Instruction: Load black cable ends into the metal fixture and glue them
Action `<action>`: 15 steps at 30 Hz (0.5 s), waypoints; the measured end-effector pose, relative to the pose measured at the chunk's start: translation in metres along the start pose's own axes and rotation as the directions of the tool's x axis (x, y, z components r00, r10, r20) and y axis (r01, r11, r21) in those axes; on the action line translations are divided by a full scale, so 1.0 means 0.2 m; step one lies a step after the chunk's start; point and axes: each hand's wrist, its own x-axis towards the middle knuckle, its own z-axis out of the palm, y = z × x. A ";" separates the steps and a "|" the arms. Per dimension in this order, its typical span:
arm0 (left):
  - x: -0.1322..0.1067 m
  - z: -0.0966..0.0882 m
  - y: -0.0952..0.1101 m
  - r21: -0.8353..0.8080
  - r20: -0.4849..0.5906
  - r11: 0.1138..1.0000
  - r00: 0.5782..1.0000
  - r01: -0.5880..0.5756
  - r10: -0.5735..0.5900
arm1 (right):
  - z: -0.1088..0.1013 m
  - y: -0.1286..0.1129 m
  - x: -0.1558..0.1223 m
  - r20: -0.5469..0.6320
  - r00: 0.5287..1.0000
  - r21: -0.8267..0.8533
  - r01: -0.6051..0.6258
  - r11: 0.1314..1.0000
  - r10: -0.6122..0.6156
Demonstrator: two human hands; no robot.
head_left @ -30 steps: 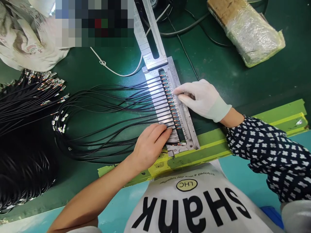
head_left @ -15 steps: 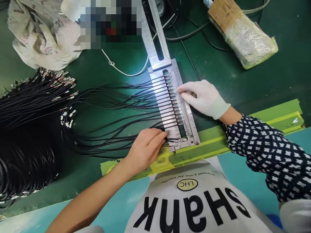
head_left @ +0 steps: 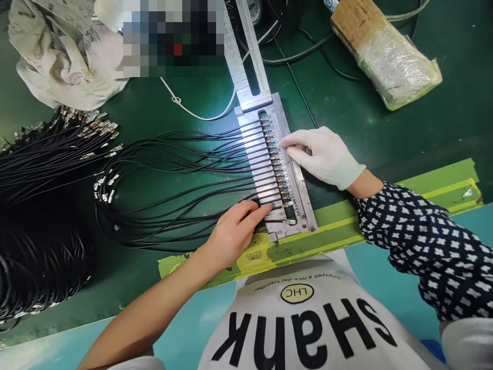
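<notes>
A slotted metal fixture [head_left: 265, 185] lies on the green mat, with a row of black cables [head_left: 185, 191] running into it from the left. Their stripped ends carry small green boards and metal plugs along the fixture's opening. My bare left hand [head_left: 235, 231] is closed on a black cable at the fixture's lower end; a silver plug [head_left: 287, 204] at that cable's end lies over the opening. Lower down, another plug [head_left: 291, 222] sits at the bottom of the opening. My gloved right hand [head_left: 319, 156] pinches the fixture's right-hand rail with thumb and forefinger.
Bundled black cables [head_left: 42, 262] with metal plugs are heaped at the left. A pale cloth [head_left: 69, 56] lies at the back left, and a plastic-wrapped block [head_left: 389, 56] at the back right. Yellow-green tape [head_left: 339, 221] runs along the table's front edge. Hoses cross the back.
My left hand has moved slightly up and right with a cable, whose plug now lies higher over the fixture's opening, apart from the lowest plug. My right hand stays in place.
</notes>
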 end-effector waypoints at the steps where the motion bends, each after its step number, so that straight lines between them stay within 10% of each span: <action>1: 0.01 0.01 -0.01 0.027 0.031 0.999 0.999 -0.027 0.026 | 0.00 0.00 0.00 -0.004 1.000 0.004 0.004 1.000 -0.004; 15: 0.05 0.04 -0.04 0.078 0.044 0.994 0.997 -0.073 0.070 | 0.01 0.02 0.00 -0.003 0.999 0.046 0.041 0.998 -0.041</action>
